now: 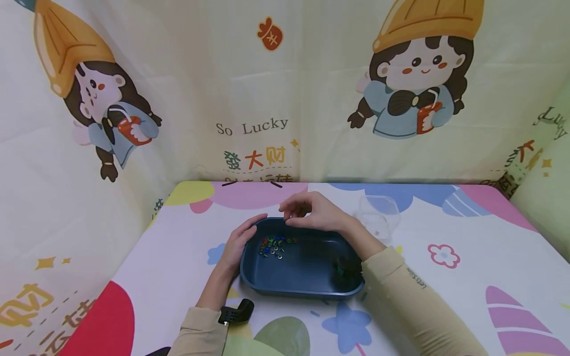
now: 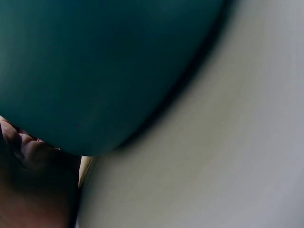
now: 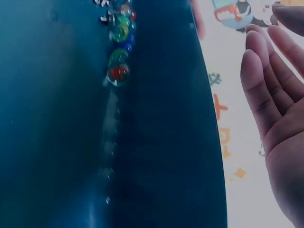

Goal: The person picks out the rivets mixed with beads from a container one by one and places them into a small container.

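Observation:
A dark blue-green tray with rounded corners stands on the table. My left hand holds its left end, with the thumb at the rim and fingers along the outer wall. Inside, toward the far left, lie several coloured glass marbles and small silvery metal pieces, some ring-shaped. Above the far rim hovers my right hand, fingers loosely bent and thumb apart. In the right wrist view nothing shows between that hand's fingers. The left wrist view is mostly filled by the blurred tray wall.
Behind my right forearm stands a clear plastic box on the patterned tablecloth. A dark patch shows in the tray's right end beside the right wrist; its nature is unclear. A printed curtain hangs behind the table.

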The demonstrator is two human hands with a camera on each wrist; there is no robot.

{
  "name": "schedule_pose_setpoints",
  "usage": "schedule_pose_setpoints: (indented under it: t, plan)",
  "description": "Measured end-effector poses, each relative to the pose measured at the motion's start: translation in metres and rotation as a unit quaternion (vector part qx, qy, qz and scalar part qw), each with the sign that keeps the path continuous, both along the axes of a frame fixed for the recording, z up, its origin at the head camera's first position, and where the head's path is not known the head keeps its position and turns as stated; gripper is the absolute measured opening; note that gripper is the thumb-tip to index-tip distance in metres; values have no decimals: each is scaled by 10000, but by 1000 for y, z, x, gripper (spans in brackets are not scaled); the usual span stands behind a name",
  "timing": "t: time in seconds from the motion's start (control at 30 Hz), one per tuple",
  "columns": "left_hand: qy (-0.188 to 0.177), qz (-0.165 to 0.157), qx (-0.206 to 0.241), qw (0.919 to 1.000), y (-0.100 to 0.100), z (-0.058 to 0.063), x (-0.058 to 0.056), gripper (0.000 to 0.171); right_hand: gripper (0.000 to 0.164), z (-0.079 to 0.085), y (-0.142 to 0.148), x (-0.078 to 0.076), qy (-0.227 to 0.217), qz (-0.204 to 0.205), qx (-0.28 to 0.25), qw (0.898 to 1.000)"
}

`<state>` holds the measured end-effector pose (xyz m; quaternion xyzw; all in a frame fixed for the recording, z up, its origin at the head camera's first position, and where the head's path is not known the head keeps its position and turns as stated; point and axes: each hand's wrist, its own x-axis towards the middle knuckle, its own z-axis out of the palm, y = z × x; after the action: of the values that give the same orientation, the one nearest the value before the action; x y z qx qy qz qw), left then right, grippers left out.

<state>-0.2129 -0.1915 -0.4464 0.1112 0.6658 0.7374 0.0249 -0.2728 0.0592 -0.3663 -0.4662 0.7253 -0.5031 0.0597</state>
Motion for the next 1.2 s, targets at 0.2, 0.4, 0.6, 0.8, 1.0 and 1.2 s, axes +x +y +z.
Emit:
schedule_pose_setpoints:
  t: [0.2,0.4,0.6,0.8,1.0,1.2]
  plan:
    - [-139,-2,31,9999,0,1,0,45,26,-7,-6,1,-143,343,193,9991]
    - [-111,13,-6,9999,0,1,1,44,27,-16,-10,3,-357,553,421,9969]
    - [-111,15,27,9999,-1,1,1,44,27,-23,-13,4,-337,600,768,9947]
    - [-107,-54,42,9999,-1,2,2,44,28,-29,-17,4,-220,705,1220,9898]
    - [-115,-67,13,9999,0,2,2,44,26,-33,-18,5,-73,640,1735,9827]
    - [-98,-80,15,9999,-1,2,1,44,27,-36,-20,5,172,572,2248,9726]
